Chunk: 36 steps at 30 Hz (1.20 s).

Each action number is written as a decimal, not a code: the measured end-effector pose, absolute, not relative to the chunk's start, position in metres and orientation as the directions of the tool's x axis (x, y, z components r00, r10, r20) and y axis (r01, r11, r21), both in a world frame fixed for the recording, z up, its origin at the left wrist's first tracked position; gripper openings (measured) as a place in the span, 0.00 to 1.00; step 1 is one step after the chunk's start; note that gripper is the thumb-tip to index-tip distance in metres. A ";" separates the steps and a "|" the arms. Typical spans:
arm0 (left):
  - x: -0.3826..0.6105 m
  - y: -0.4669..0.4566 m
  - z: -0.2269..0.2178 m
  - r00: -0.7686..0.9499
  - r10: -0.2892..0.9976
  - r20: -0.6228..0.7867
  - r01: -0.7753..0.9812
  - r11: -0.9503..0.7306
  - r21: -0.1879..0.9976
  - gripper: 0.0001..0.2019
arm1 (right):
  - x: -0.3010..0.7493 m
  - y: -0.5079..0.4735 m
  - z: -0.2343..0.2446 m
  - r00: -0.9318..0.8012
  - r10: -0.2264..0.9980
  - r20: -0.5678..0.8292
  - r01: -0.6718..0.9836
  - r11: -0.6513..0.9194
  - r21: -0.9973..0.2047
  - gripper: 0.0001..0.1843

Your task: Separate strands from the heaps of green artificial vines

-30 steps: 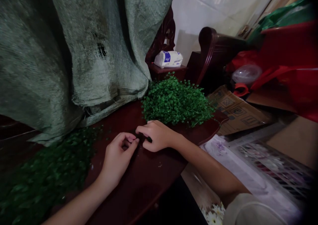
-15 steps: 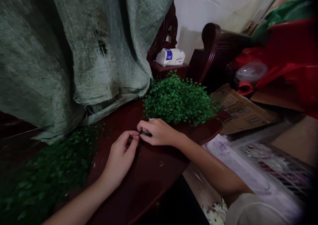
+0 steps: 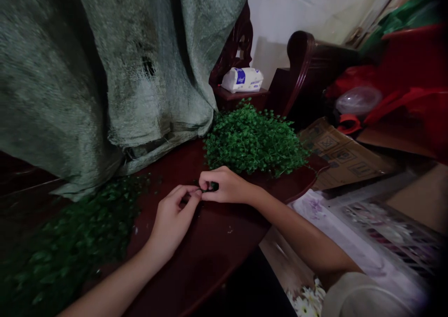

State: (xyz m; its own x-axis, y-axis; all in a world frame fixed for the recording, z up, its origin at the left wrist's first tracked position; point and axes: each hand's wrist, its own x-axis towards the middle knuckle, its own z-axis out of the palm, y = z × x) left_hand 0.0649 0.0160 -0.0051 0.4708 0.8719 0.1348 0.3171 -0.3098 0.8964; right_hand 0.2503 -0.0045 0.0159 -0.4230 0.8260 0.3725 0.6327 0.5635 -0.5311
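My left hand (image 3: 175, 215) and my right hand (image 3: 226, 185) meet fingertip to fingertip just above the dark red tabletop (image 3: 210, 247). Pinched between them is a small dark green plant piece (image 3: 213, 186), mostly covered by my fingers. Its wider end shows inside the curl of my right hand, and a thin part runs to my left fingertips. Right behind my right hand lies a bushy heap of green artificial sprigs (image 3: 255, 140). To the left of my left hand spreads a second, darker heap of green leafy pieces (image 3: 80, 233).
A large woven sack (image 3: 157, 74) hangs over the back left of the table. Behind the sprigs sits a tissue pack (image 3: 242, 79). Flattened cardboard (image 3: 345, 154), red bags (image 3: 402, 88), a crate with flowers (image 3: 385, 223) and white flowers (image 3: 308, 300) lie to the right, beyond the table edge.
The fingers of my right hand have shifted, and more of the green piece shows inside their curl. My hands stay together at nearly the same spot; the whole view has shifted slightly.
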 end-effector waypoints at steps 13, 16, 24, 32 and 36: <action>0.067 0.014 -0.004 0.428 0.901 0.076 0.270 -0.208 0.940 0.08 | 0.245 -0.009 0.018 -0.459 0.826 0.326 0.755 0.557 -0.347 0.04; 0.067 0.014 -0.002 0.414 0.908 0.069 0.267 -0.193 0.944 0.09 | 0.244 -0.009 0.018 -0.459 0.828 0.322 0.772 0.551 -0.316 0.05; 0.067 0.017 -0.004 0.394 0.917 0.057 0.230 -0.158 0.960 0.11 | 0.245 -0.006 0.017 -0.488 0.815 0.313 0.783 0.567 -0.257 0.09; 0.067 0.017 -0.006 0.396 0.917 0.045 0.231 -0.147 0.962 0.10 | 0.247 -0.006 0.017 -0.494 0.819 0.291 0.793 0.562 -0.236 0.08; 0.066 0.017 -0.006 0.397 0.917 0.041 0.234 -0.144 0.961 0.10 | 0.246 -0.007 0.018 -0.499 0.815 0.295 0.789 0.568 -0.233 0.09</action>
State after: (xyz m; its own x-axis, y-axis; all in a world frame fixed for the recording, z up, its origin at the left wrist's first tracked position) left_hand 0.0663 0.0165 -0.0063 0.3966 0.9171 0.0411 0.2340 -0.1443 0.9615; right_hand 0.2461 -0.0070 0.0177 -0.4991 0.8147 0.2952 0.7895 0.5679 -0.2328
